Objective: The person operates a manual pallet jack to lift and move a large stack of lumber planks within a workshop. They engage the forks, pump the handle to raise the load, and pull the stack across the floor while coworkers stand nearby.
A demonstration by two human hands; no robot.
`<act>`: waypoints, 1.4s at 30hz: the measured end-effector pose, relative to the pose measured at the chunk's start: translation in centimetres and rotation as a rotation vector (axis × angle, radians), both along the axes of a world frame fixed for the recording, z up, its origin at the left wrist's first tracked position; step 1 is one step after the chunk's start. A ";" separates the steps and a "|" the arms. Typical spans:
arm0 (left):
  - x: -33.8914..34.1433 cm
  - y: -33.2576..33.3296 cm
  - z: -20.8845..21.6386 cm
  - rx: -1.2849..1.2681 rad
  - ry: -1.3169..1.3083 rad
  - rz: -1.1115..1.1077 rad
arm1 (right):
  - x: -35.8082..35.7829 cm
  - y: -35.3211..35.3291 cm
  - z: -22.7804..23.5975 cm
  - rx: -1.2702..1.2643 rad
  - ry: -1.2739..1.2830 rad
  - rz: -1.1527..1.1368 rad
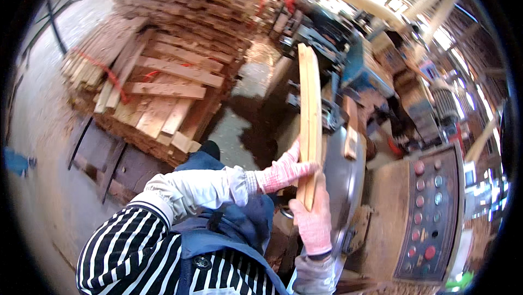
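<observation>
Gripping the wooden strips [310, 115], left hand [283, 172] and right hand [313, 221] clamp fingers around their lower end.

Open floor [248, 126] left of boards [310, 121]; machine [376, 104] crowds right, lumber stack [163, 77] far left, control panel [430, 213] near right.

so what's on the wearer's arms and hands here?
Both hands wear pink knit gloves: left hand, right hand. The left arm has a pale grey sleeve cover with an elastic cuff over a black-and-white striped top. The right sleeve is pale grey too.
</observation>
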State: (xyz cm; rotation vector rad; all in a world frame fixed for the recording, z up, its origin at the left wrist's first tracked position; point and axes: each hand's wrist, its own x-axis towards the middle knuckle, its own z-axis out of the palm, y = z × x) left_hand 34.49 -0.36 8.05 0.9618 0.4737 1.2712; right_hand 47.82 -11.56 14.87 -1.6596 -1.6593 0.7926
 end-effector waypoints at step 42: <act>-17.6 -11.3 -20.4 -0.584 0.460 -0.072 | 7.8 -13.7 -5.5 0.369 -0.869 -0.349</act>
